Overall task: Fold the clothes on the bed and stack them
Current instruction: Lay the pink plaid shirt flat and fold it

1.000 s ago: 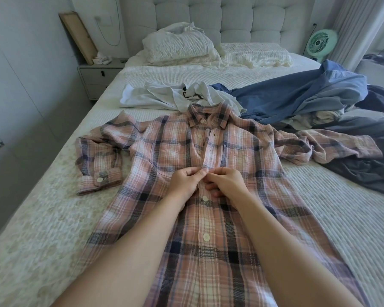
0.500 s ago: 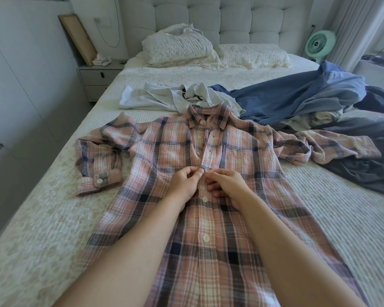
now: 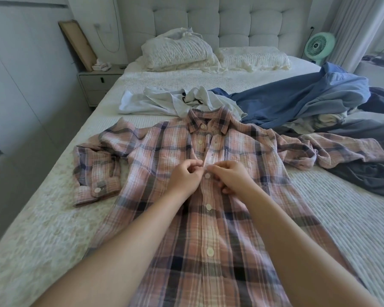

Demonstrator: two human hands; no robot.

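A pink plaid shirt (image 3: 155, 156) lies face up on the bed (image 3: 42, 229), sleeves spread to both sides, lower buttons fastened. My left hand (image 3: 183, 178) and my right hand (image 3: 230, 177) meet at the shirt's front placket, each pinching the fabric edge around a white button (image 3: 207, 175) at mid-chest. The two buttonholes above it are unfastened. Beyond the collar lie a crumpled white garment (image 3: 160, 101) and a blue garment (image 3: 297, 100).
Dark grey clothes (image 3: 368, 173) are heaped at the right, partly under the shirt's sleeve. Pillows (image 3: 177, 52) rest against the headboard. A nightstand (image 3: 97, 82) stands at the left, a green fan (image 3: 318, 46) at the right.
My hands have moved slightly up the placket; a button that they covered now shows between them. The shirt itself has not shifted.
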